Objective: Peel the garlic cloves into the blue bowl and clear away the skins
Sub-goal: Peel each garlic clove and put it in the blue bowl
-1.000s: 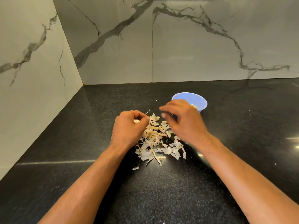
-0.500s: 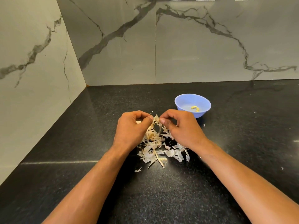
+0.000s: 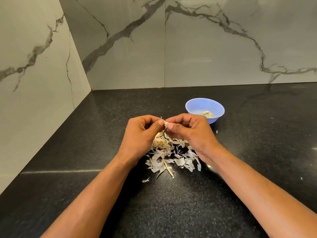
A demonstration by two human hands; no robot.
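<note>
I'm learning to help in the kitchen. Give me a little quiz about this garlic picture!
1. True or false: the blue bowl stands on the person's right, beyond the right hand.
2. What do both hands pinch between their fingertips? A) a spoon B) a garlic clove C) a lid
3. Fill in: the heap of loose skins lies on the black ____, under the left hand and the right hand.

Key
1. True. A few peeled cloves already lie in it.
2. B. Both thumbs and forefingers meet on it.
3. Counter.
</note>
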